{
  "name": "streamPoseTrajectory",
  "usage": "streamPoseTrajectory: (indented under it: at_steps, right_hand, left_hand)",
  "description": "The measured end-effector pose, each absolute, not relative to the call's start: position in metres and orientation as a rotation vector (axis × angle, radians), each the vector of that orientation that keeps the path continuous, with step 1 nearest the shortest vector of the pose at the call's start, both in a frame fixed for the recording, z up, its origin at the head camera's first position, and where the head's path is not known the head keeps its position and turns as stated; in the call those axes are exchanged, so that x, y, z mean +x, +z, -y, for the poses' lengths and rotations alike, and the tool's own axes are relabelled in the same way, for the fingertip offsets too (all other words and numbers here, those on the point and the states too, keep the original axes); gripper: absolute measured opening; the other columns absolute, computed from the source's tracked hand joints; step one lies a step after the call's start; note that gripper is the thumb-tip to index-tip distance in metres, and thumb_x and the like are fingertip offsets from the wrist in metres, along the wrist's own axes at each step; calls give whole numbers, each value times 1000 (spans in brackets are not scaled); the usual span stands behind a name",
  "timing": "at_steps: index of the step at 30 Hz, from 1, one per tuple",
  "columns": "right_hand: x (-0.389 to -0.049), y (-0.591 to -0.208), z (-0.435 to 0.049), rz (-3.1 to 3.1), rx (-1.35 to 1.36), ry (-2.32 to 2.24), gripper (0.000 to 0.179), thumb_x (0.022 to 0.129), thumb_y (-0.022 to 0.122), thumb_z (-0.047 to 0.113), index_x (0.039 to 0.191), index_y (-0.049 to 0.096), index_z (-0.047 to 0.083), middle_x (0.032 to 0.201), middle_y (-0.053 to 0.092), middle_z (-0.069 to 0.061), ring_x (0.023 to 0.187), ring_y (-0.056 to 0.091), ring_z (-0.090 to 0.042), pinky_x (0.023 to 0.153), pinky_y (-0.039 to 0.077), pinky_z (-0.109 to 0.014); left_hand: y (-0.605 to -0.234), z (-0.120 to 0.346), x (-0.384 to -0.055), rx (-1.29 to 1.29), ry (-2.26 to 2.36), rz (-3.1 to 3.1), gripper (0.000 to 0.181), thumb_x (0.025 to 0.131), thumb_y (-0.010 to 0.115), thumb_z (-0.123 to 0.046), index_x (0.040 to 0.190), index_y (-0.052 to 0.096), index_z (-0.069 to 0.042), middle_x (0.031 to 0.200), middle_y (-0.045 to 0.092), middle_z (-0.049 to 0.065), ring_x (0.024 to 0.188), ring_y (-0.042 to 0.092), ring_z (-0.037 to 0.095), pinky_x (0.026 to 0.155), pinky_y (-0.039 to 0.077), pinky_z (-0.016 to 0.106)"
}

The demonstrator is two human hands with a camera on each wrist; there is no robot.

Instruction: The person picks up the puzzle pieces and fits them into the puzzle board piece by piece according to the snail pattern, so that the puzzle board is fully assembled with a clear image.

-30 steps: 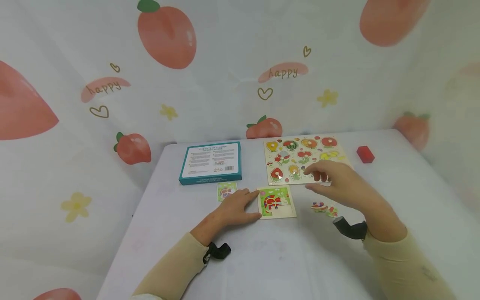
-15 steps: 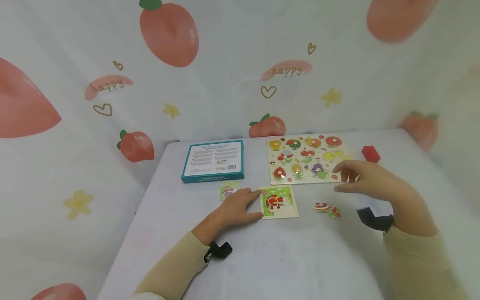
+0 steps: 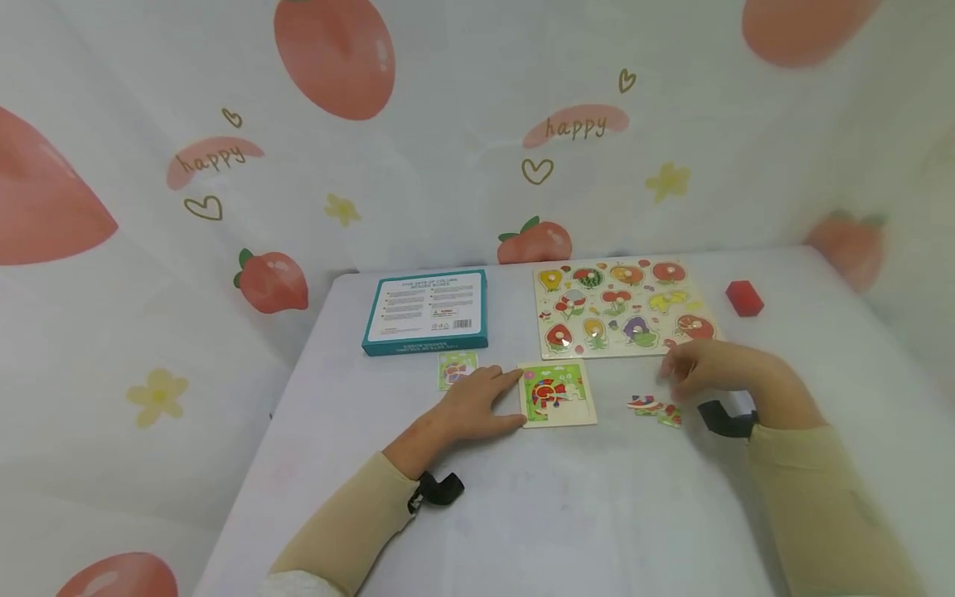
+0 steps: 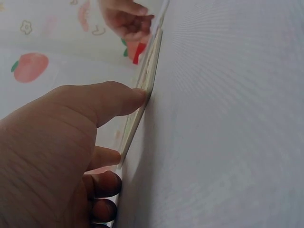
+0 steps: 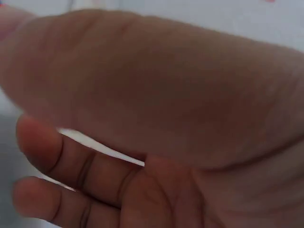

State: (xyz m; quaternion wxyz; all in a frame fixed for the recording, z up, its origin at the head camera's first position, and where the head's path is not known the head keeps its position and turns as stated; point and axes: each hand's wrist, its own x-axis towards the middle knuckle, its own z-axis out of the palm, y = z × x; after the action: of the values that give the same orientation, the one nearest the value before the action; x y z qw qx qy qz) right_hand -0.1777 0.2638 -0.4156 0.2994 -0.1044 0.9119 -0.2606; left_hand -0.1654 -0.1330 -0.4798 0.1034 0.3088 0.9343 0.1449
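Observation:
A small wooden puzzle tray [image 3: 559, 419] with a red snail picture on green lies flat on the table. Bare wood shows at its lower right. My left hand [image 3: 477, 406] rests at its left side, thumb and index finger touching that edge near two corners. In the left wrist view, the thumb [image 4: 121, 99] lies along the tray's edge. My right hand [image 3: 709, 371] hovers just right of some loose puzzle pieces [image 3: 645, 404], fingers loosely bent. Its palm [image 5: 156, 190] shows nothing held in the right wrist view.
Behind the tray lies a larger fruit peg puzzle [image 3: 608, 327]. A teal-edged box [image 3: 425, 311] stands at the back left, with a small picture card [image 3: 453, 369] before it. A red block [image 3: 744, 298] sits at the back right.
My right hand has drawn back rightward from above the fruit puzzle, then come lower and slightly left beside the loose pieces. The left hand keeps its place at the tray.

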Motion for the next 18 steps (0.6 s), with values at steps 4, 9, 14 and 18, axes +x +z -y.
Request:
streamPoseTrajectory:
  at_steps: [4,9,14,18]
  right_hand:
    - [-178,-428,-259,-2419,-243,-663,35,80,88,27,108,70,15,90,58,-6,91,54,-24,75,46,-41]
    - [-178,-438,-245,-2391,-266,-660,36,77,89,28,102,66,14,89,58,-6,90,54,-24,74,45,-39]
    - [-177,-438,-232,-2369,-241,-656,32,78,87,20,97,63,12,88,59,-7,86,55,-25,72,44,-39]
    - [-175,-435,-226,-2389,-256,-655,29,80,86,18,96,63,12,88,59,-7,82,56,-23,70,47,-37]
  left_hand:
    - [-477,132,-166,905,438,-2745,81,92,66,-56,158,44,-15,120,58,3,99,49,16,86,46,35]
    - [-477,132,-165,904,426,-2746,80,92,66,-56,157,44,-16,125,58,5,103,51,17,90,47,37]
    - [-478,132,-166,899,421,-2749,80,92,66,-56,158,43,-16,127,58,4,104,51,17,91,47,37]
    - [-479,132,-166,905,428,-2750,80,92,66,-56,157,44,-16,123,58,4,101,50,16,87,46,36]
